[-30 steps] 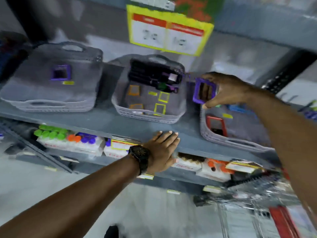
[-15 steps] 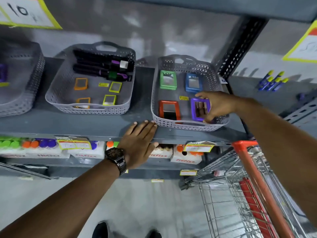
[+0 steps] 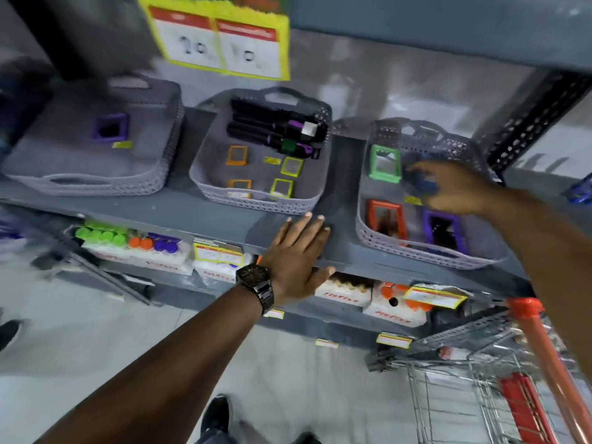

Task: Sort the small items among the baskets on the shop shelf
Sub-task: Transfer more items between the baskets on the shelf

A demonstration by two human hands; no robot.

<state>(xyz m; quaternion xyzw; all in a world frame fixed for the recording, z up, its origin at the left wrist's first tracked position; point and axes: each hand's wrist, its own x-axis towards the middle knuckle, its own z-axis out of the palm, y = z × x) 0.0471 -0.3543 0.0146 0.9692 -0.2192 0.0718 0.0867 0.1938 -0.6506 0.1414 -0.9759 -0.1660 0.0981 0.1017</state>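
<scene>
right hand (image 3: pixel 455 190) hovers in the right basket (image 3: pixel 416 251), fingers curled over the blue frame (image 3: pixel 424 184) (blur hides whether it is gripped); frame lies directly under the fingertips, rear of basket; left hand (image 3: pixel 298 254) flat on shelf edge (image 3: pixel 192 213), farther off

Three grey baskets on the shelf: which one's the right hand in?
The rightmost basket, with the green frame, red frame and purple frame. The right hand reaches over its far half.

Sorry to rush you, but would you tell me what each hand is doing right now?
Left hand: open, flat on the shelf edge, holding nothing.
Right hand: fingers curled around the blue item in the right basket; grip blurred, cannot be told.
</scene>
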